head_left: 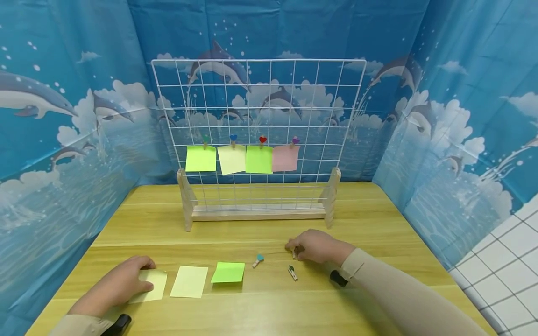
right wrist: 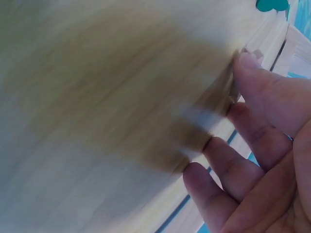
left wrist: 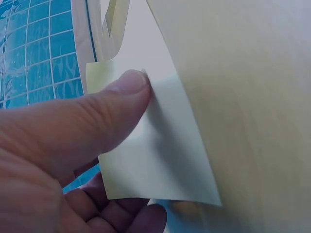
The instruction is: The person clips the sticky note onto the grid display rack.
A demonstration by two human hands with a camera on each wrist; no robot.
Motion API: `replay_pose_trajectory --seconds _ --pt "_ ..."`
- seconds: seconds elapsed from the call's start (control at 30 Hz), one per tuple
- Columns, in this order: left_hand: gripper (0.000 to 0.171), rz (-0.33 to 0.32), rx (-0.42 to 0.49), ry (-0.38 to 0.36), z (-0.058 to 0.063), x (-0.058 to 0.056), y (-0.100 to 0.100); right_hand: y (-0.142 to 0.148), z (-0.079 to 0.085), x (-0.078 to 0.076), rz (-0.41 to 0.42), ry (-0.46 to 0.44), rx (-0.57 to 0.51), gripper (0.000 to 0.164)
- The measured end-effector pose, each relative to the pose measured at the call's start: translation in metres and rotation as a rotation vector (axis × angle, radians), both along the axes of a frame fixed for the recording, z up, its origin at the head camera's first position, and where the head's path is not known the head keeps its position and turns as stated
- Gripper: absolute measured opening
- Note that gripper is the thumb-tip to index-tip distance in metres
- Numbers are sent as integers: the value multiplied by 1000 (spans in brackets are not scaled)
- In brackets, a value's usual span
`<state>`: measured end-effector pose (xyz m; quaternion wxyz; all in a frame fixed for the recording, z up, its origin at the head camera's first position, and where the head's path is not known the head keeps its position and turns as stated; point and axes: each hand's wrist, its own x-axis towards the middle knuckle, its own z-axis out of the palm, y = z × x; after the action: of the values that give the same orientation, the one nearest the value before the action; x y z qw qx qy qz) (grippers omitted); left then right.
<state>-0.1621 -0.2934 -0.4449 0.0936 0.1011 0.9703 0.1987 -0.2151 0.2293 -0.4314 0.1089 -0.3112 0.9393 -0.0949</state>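
Observation:
At the left front of the table my left hand [head_left: 122,285] pinches a pale yellow sticky note [head_left: 155,284]. In the left wrist view the thumb lies across the face of that note [left wrist: 160,170], with other fingers behind it. Right of centre, my right hand [head_left: 317,247] reaches down to the tabletop, thumb and fingers around a small wooden clothespin [head_left: 294,255]. The right wrist view shows only a bit of the clothespin [right wrist: 258,54] past the thumb tip; the fingers hide most of it. Close by lies another clothespin [head_left: 293,273] with a dark green top.
A clothespin with a teal heart [head_left: 258,261], a pale yellow note [head_left: 189,282] and a green note [head_left: 228,272] lie on the table [head_left: 269,312]. Behind stands a white wire grid [head_left: 269,108] on a wooden base [head_left: 258,213], with several clipped notes, including a pink one [head_left: 286,158].

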Motion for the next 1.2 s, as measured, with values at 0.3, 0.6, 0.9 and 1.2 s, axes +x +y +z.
replay_pose_trajectory --seconds 0.3,0.6,0.9,1.2 --pt "40 -2 19 -47 0 -3 -5 1 -3 0 -4 55 -26 24" --pt "28 2 75 -64 2 -1 -7 3 -8 -1 6 76 -37 16" --pt "6 -18 69 16 7 4 -7 5 -4 4 -25 41 -63 11" --pt "36 17 113 -2 25 6 2 13 0 8 -141 -14 -180 3"
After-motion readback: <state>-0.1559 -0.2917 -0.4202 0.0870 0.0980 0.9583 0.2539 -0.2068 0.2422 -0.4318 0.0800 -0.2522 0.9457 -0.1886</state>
